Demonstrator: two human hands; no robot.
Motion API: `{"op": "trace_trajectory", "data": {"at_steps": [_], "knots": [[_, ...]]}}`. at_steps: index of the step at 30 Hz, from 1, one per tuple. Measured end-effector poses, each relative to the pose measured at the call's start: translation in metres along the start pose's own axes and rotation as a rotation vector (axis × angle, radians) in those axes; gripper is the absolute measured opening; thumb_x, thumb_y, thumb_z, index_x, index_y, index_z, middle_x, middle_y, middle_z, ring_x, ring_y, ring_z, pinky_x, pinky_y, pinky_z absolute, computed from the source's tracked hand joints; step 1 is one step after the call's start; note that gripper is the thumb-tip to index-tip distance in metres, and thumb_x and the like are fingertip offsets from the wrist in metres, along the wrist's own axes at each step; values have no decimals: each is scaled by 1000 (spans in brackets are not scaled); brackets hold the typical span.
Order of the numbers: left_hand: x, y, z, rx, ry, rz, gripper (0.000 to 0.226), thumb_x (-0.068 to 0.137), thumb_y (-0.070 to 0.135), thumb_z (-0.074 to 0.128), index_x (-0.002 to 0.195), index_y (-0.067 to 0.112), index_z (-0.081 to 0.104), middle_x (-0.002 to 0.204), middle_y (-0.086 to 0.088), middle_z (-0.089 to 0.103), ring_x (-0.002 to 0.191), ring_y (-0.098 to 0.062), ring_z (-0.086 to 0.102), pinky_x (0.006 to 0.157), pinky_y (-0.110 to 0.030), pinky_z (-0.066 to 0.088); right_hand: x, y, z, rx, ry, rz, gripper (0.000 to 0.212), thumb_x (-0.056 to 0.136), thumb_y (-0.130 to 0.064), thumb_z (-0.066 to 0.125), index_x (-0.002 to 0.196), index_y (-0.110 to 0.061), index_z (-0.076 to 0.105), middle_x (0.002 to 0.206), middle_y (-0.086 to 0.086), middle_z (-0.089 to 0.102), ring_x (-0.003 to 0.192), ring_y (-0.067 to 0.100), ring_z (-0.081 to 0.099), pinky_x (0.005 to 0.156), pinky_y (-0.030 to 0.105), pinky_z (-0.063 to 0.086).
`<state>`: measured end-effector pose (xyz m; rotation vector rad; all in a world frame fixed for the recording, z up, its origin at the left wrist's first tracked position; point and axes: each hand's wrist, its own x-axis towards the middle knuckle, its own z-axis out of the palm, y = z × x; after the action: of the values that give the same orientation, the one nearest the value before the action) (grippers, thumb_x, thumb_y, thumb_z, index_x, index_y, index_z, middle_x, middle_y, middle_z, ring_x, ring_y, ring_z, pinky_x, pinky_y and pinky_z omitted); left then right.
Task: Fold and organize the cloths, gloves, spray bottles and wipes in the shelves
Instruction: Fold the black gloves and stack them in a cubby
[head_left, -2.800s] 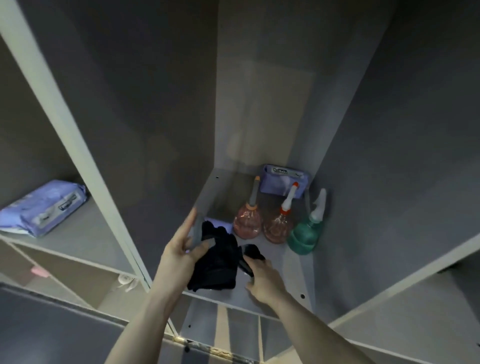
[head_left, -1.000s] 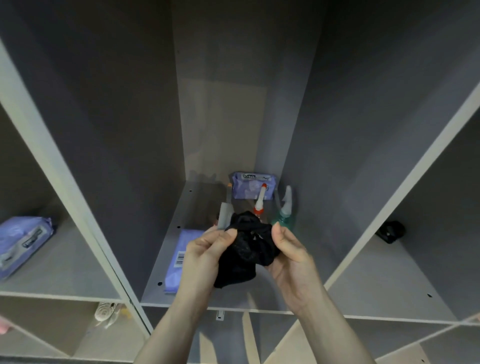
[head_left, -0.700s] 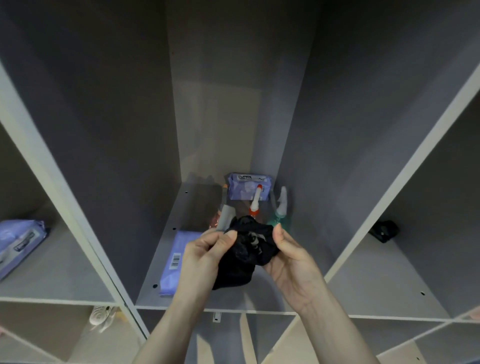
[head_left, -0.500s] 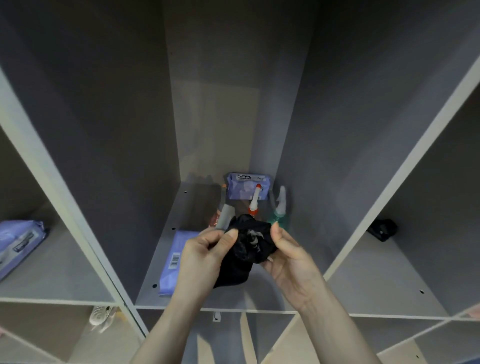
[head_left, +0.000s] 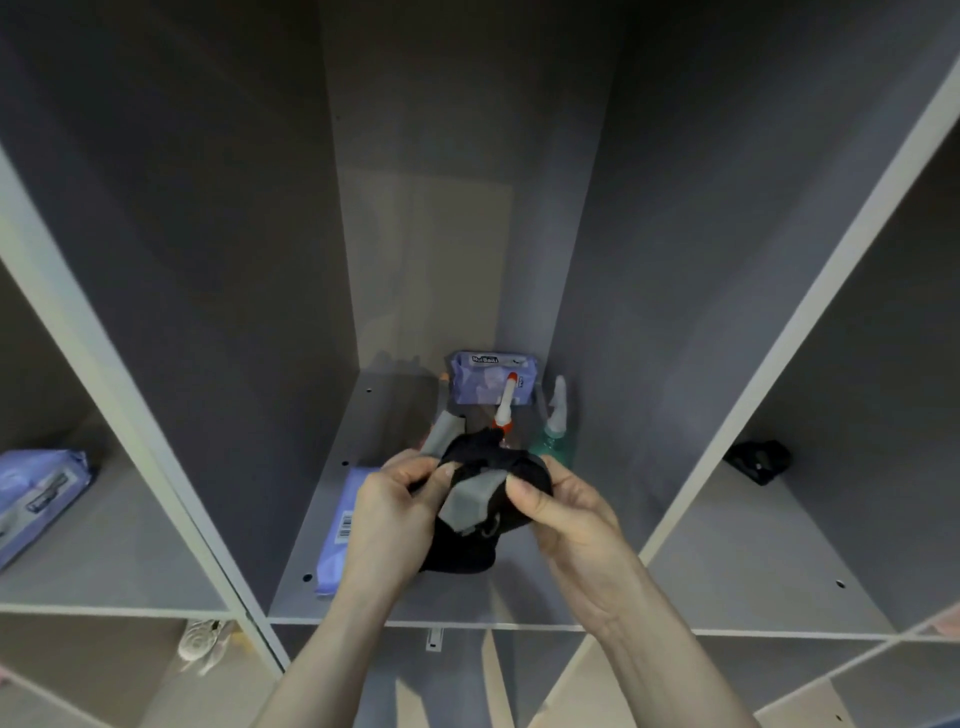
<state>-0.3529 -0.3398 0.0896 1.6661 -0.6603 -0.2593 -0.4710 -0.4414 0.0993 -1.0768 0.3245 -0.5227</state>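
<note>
Holding black gloves (head_left: 470, 512) bunched above the middle shelf (head_left: 395, 597): left hand (head_left: 387, 512) and right hand (head_left: 566, 512) pinch opposite edges, likely to fold them. Behind: spray bottles (head_left: 551, 436), wipes pack (head_left: 491, 382), stored against the back wall.

Spray bottles (head_left: 550, 436) and a wipes pack (head_left: 491, 383) crowd the middle shelf's (head_left: 374, 415) back; another pack (head_left: 337, 530) lies front-left of them.

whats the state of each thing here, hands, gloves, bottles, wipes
left hand: pinching the black gloves
right hand: pinching the black gloves
black gloves: bunched, held off the shelf
green spray bottle: upright
back wipes pack: standing against the back wall
front wipes pack: lying flat
</note>
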Motion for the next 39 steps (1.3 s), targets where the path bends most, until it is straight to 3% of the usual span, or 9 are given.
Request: {"op": "trace_trajectory", "data": {"at_steps": [6, 11, 15, 19, 22, 25, 30, 34, 39], "knots": [[-4, 4, 3, 150, 127, 128, 22, 84, 32, 59, 76, 16, 71, 77, 6, 60, 77, -15, 60, 69, -38, 49, 6, -5, -3, 76, -30, 1, 74, 53, -32, 91, 112, 4, 63, 107, 17, 68, 99, 23, 64, 86, 25, 52], [-13, 11, 1, 26, 143, 171, 13, 89, 16, 65, 98, 19, 74, 91, 16, 64, 93, 2, 61, 81, -10, 43, 6, -12, 0, 37, 70, -108, 62, 48, -38, 91, 93, -6, 65, 93, 13, 71, 86, 19, 67, 75, 23, 53], [-11, 11, -6, -105, 297, 96, 20, 92, 9, 60, 93, 23, 74, 95, 7, 69, 93, 0, 63, 84, -9, 43, 3, -18, 7, 185, 108, -139, 63, 56, -32, 87, 107, -6, 64, 100, 13, 70, 92, 21, 66, 81, 30, 52], [-5, 16, -28, -182, 329, -4, 26, 93, 9, 58, 90, 31, 73, 99, 3, 71, 97, -2, 63, 86, -12, 44, 0, -34, 1, 129, 209, -145, 36, 77, -22, 65, 109, -6, 64, 95, 7, 73, 84, 17, 65, 78, 31, 44], [-13, 30, -22, -190, 211, 51, 11, 89, 23, 64, 88, 23, 75, 91, 3, 69, 91, -3, 64, 80, -11, 44, 0, -31, 5, 2, 206, -117, 19, 78, -24, 67, 92, -11, 62, 80, 2, 72, 70, 12, 62, 66, 27, 38], [-18, 36, -9, -176, 72, 107, 32, 72, 44, 76, 94, 20, 75, 90, 4, 66, 90, -2, 64, 80, -12, 45, -1, -19, 11, -137, 170, -137, 22, 73, -34, 73, 84, -16, 64, 79, 1, 68, 71, 11, 55, 65, 25, 38], [-6, 27, -18, -177, 204, 21, 10, 80, 11, 74, 73, 18, 72, 75, 4, 71, 73, -2, 65, 72, -14, 48, -7, -20, 3, -162, 223, -245, 6, 89, -5, 58, 84, -8, 59, 68, -3, 70, 63, 3, 62, 61, 11, 46], [2, 24, -31, -291, 258, -98, 5, 85, 12, 69, 81, 10, 71, 68, 8, 72, 64, 1, 65, 59, -8, 48, -9, -23, -6, -187, 220, -281, 3, 89, -2, 54, 88, -2, 56, 73, 0, 72, 70, 7, 66, 66, 15, 51], [-5, 34, -31, -445, 125, -160, 30, 87, 32, 61, 96, 6, 72, 82, -7, 75, 74, -12, 72, 52, -16, 52, -7, -20, -3, -67, 119, -197, 44, 71, -34, 77, 101, -3, 63, 98, 12, 68, 92, 21, 62, 82, 29, 48]]}}
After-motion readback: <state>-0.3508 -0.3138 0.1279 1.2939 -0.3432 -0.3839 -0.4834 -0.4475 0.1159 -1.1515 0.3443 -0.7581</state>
